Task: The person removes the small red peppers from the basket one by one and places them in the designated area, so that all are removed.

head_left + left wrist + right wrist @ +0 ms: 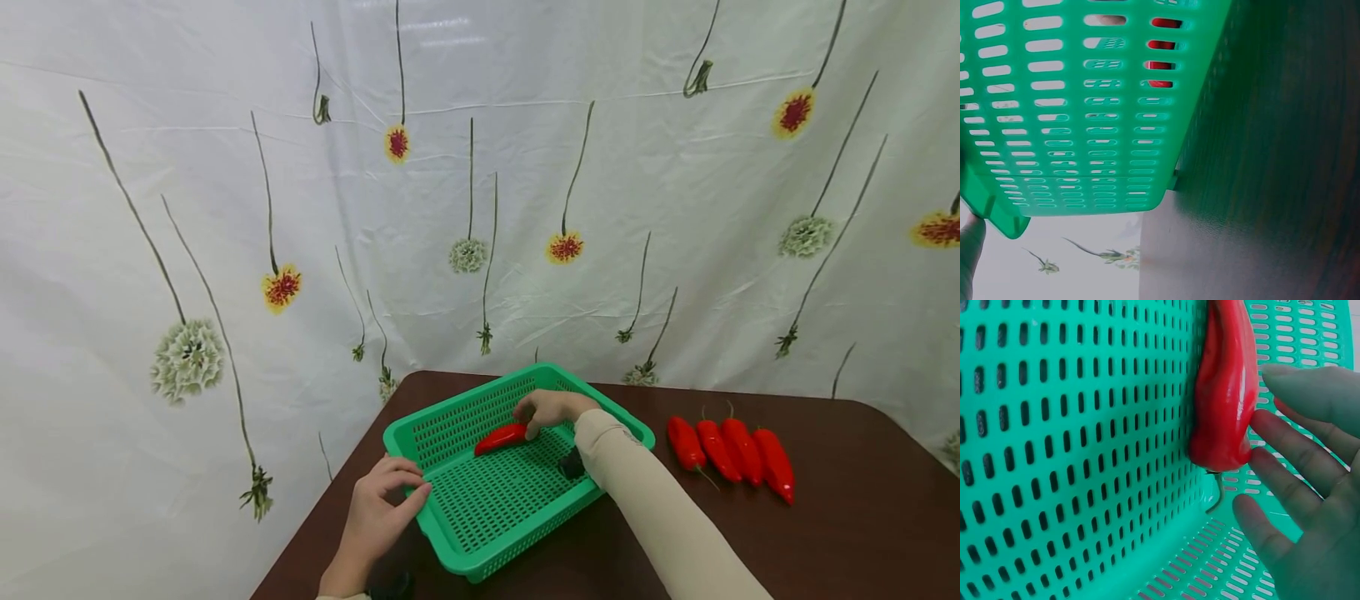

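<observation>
A green plastic basket (480,546) stands on the table, a long red chili pepper (495,439) lying in it. At the basket's left corner, my left hand (378,508) holds the rim with bent fingers and thumb; the left wrist view shows one digit (974,234) at the rim. My right hand (551,408) reaches inside over the far side. In the right wrist view its fingers are loosely spread, the fingertips (1260,456) right at the side of the pepper (1225,394), whose green stem points towards the basket wall. A bit of red shows behind the thumb.
To the right of the basket, several red chili peppers (738,450) lie side by side on the dark brown table (847,517). A white curtain (480,250) printed with flowers hangs behind the table. My right sleeve (667,508) crosses the basket's right rim.
</observation>
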Tool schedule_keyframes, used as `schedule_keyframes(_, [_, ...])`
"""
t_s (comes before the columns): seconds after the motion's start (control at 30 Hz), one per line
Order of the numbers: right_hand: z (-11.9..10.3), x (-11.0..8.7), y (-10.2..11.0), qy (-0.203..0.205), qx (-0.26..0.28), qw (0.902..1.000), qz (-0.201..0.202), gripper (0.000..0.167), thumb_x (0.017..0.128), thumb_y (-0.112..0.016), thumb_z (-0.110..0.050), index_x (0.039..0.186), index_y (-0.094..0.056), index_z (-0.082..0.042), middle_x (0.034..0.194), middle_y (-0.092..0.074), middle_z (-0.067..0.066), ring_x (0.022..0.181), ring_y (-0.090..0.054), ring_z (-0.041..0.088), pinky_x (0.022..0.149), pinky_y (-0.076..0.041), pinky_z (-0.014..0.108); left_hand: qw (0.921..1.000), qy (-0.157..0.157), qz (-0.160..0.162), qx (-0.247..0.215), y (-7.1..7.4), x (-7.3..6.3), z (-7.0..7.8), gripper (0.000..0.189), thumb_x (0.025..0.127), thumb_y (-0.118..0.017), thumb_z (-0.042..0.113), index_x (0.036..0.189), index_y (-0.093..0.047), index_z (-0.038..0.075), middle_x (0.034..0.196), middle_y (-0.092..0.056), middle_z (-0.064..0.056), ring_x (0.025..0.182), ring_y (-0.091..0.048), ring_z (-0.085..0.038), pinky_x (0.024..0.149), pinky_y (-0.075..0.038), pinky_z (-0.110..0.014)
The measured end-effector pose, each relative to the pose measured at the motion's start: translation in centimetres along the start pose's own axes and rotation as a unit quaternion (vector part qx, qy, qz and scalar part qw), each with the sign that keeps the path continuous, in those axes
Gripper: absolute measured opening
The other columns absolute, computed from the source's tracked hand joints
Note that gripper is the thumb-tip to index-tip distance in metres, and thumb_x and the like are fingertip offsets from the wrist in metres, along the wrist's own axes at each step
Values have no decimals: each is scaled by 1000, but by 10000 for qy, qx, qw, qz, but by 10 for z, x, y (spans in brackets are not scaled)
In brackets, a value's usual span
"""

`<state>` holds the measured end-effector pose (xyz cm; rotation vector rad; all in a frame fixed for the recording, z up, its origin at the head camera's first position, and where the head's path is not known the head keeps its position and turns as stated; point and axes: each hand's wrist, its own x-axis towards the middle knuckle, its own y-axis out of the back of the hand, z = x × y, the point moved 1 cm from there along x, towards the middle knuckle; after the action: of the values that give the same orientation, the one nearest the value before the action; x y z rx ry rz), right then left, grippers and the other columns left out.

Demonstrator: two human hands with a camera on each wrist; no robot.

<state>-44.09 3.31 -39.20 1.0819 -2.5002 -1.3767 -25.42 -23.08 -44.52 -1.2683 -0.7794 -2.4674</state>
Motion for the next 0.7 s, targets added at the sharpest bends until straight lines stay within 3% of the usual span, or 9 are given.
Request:
schedule_keyframes(0.2, [1,-2,-2,17,116,9997,-196,46,92,-68,-3,137,-58,-3,135,-60,15,125,-56,32,105,-48,51,10000,46,-45,-63,0,1,1,27,73,-83,-7,76,-75,19,88,-69,6,86,-63,-13,108,-35,-9])
schedule_keyframes(0.27, [2,-3,-3,-17,137,9995,-271,45,91,-68,-3,135,-59,-4,133,-61,13,123,-56,31,105,-48,51,10000,21,-43,-48,0,1,1,27,73,-83,-7,76,-75,19,88,-69,6,86,-63,-13,101,-42,-11])
schedule_keyframes(0.43, [2,-4,-7,-93,111,9993,-331,40,90,-70,-3,129,-64,-8,127,-63,8,118,-58,27,103,-49,51,10000,0,-43,-18,0,0,1,27,73,-83,-7,77,-75,19,89,-69,6,86,-63,-12,92,-47,-13])
schedule_keyframes(0.57, [-1,-3,-8,-101,-174,9991,-369,32,91,-70,-4,122,-67,-12,121,-65,5,112,-59,24,100,-51,48,10000,55,-52,-4,0,0,1,28,72,-83,-7,76,-75,19,89,-69,7,86,-63,-12,94,-45,-12])
schedule_keyframes(0.7, [-3,-4,-11,-152,-350,9982,-462,27,90,-71,-5,116,-68,-14,117,-65,3,108,-60,22,98,-52,45,9999,151,-51,-50,1,0,1,27,73,-83,-6,76,-75,20,88,-69,8,86,-63,-12,108,-34,-8])
